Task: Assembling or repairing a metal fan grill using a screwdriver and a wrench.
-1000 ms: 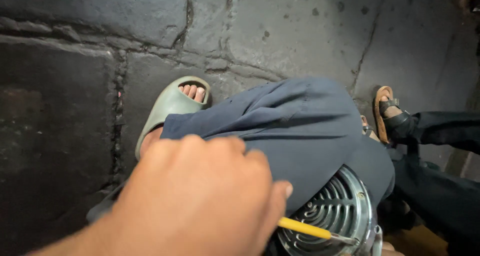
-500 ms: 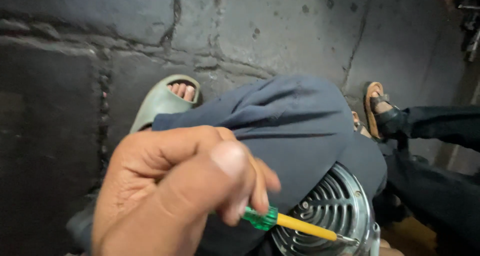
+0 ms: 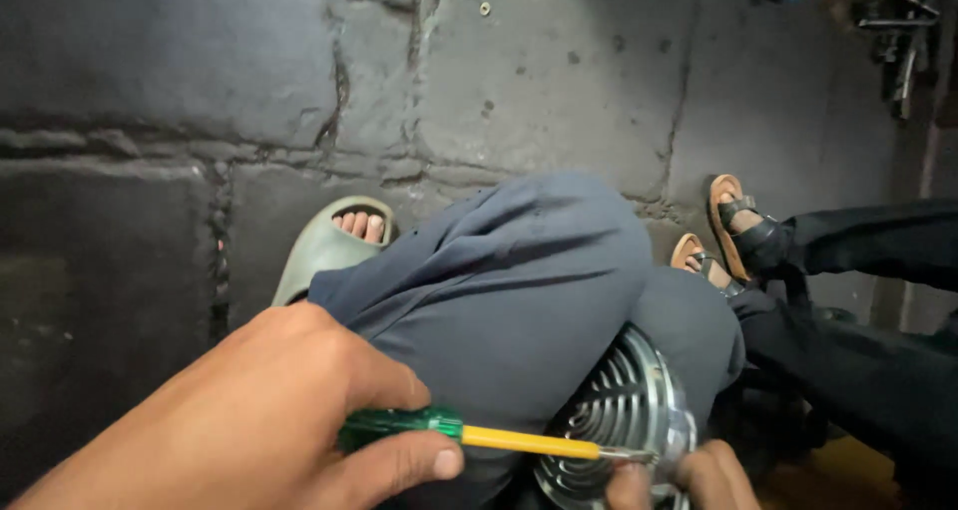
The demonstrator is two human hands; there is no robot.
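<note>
My left hand (image 3: 269, 420) fills the lower left and grips a screwdriver (image 3: 499, 435) with a green handle and a yellow shaft. Its tip reaches the rim of a round silver metal housing with slotted vents (image 3: 619, 425), which rests against my knee in blue-grey trousers (image 3: 509, 280). Only the fingertips of my right hand (image 3: 689, 475) show at the bottom edge, pressed on the housing's lower rim. My foot in a grey-green slide sandal (image 3: 319, 251) rests on the floor beyond the knee.
Cracked dark stone floor (image 3: 150, 171) spreads to the left and back. Another person's legs in black trousers (image 3: 858, 300) and brown sandals (image 3: 733, 226) sit at the right. Metal tools (image 3: 898, 31) lie at the top right corner.
My left hand has drawn back toward the lower left, showing the green handle and whole yellow shaft. The view has shifted, and my right fingertips have appeared on the housing.
</note>
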